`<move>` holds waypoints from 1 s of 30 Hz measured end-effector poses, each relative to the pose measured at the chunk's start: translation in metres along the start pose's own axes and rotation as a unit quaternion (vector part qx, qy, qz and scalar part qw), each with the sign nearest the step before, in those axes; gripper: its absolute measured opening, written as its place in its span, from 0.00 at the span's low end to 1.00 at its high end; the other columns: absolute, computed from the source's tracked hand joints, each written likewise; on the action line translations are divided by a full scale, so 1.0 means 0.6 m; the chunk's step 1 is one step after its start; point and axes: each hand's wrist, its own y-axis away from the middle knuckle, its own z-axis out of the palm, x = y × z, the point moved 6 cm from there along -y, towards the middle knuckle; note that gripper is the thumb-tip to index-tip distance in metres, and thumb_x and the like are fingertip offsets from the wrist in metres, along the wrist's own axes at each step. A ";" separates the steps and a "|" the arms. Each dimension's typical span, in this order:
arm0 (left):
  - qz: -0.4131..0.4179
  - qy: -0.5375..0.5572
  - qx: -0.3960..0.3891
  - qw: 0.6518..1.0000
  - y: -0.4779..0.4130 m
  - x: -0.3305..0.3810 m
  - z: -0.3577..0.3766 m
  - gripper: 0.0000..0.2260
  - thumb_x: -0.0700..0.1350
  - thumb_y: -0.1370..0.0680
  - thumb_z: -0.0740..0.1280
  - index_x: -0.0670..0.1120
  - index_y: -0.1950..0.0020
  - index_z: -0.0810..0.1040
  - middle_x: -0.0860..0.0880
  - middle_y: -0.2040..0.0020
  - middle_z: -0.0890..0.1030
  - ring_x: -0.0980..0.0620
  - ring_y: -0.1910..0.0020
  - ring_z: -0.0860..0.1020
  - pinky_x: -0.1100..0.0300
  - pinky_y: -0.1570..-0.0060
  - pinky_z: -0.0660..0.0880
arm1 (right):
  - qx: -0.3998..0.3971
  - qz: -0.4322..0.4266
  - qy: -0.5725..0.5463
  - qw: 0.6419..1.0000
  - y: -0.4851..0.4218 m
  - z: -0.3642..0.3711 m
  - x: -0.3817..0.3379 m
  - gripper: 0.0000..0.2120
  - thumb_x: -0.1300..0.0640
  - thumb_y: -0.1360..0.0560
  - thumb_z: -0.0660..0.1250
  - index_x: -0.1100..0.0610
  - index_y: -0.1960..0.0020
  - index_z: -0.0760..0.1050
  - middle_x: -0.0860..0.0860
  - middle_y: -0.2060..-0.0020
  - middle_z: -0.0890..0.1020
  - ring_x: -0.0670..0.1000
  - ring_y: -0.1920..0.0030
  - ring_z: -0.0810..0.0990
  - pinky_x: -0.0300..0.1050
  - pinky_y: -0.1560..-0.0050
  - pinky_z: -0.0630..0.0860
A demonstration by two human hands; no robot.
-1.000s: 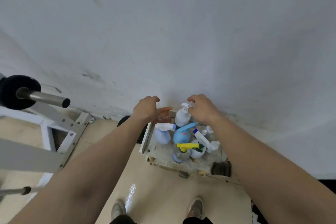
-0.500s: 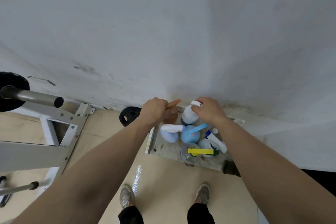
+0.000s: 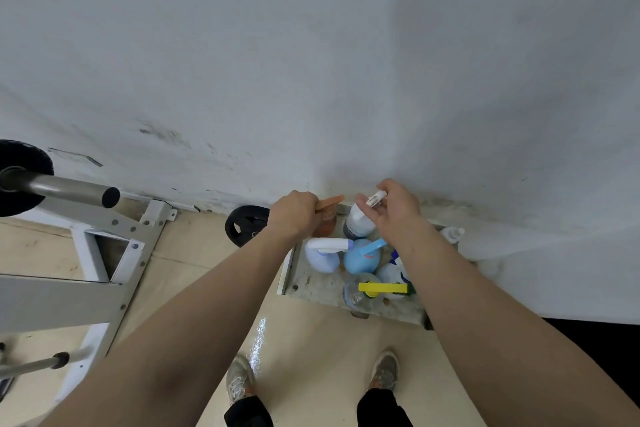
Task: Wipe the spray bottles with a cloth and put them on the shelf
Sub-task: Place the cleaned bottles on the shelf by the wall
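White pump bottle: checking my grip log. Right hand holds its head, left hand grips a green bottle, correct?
Not green: head view shows the left hand gripping an orange bottle. Right hand holds the white pump bottle by its head.

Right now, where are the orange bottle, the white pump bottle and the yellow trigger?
orange bottle (image 3: 326,227): head view, on its lower body.
white pump bottle (image 3: 356,224): head view, on its body.
yellow trigger (image 3: 382,287): head view, on the middle of the lever.

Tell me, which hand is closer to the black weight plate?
Left. The left hand grips an orange bottle just right of the weight plate; the right hand is farther right, holding the white pump bottle.
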 end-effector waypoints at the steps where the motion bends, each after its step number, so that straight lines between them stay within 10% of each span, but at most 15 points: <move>1: -0.002 0.008 -0.001 1.000 0.002 -0.001 0.001 0.17 0.56 0.19 0.63 0.44 0.55 0.77 0.45 0.60 0.79 0.42 0.60 0.77 0.56 0.62 0.70 | -0.007 0.003 -0.012 1.000 0.002 0.001 0.003 0.01 0.67 0.21 0.63 0.64 0.51 0.72 0.60 0.55 0.74 0.63 0.51 0.83 0.54 0.53 0.83; 8: -0.008 0.064 0.044 0.997 0.030 -0.013 -0.003 0.11 0.55 0.20 0.66 0.49 0.49 0.82 0.50 0.62 0.79 0.45 0.60 0.79 0.57 0.66 0.67 | -0.056 -0.159 0.331 0.929 -0.003 -0.034 -0.001 0.08 0.54 0.18 0.66 0.51 0.40 0.78 0.52 0.46 0.81 0.55 0.52 0.83 0.53 0.55 0.82; 15: -0.012 0.071 0.053 0.996 0.036 -0.014 0.001 0.08 0.45 0.21 0.64 0.47 0.49 0.83 0.45 0.60 0.82 0.42 0.59 0.80 0.55 0.64 0.73 | -0.078 -0.188 0.276 0.939 -0.025 -0.040 -0.001 0.01 0.58 0.21 0.70 0.53 0.51 0.79 0.55 0.53 0.83 0.57 0.54 0.84 0.50 0.49 0.83; 19: -0.021 0.090 0.065 0.994 0.045 -0.015 0.000 0.11 0.51 0.20 0.64 0.49 0.42 0.81 0.47 0.51 0.83 0.44 0.50 0.81 0.54 0.60 0.75 | -0.080 -0.177 0.247 0.949 -0.023 -0.039 0.004 0.10 0.58 0.21 0.71 0.60 0.41 0.79 0.54 0.53 0.82 0.58 0.53 0.84 0.47 0.51 0.83; 24: 0.004 0.106 0.231 0.967 0.103 -0.006 -0.030 0.12 0.52 0.19 0.65 0.51 0.38 0.79 0.51 0.48 0.80 0.47 0.50 0.80 0.54 0.62 0.75 | 0.005 -0.181 0.285 0.941 -0.001 -0.051 -0.004 0.09 0.53 0.18 0.63 0.56 0.41 0.76 0.54 0.55 0.83 0.59 0.55 0.86 0.55 0.48 0.84; 30: 0.051 0.101 0.004 0.994 0.131 0.045 0.045 0.15 0.49 0.21 0.63 0.53 0.34 0.76 0.50 0.45 0.84 0.44 0.47 0.81 0.52 0.53 0.77 | -0.012 -0.226 0.404 0.886 0.063 -0.063 0.015 0.10 0.62 0.21 0.59 0.56 0.49 0.79 0.56 0.57 0.83 0.52 0.67 0.83 0.53 0.65 0.84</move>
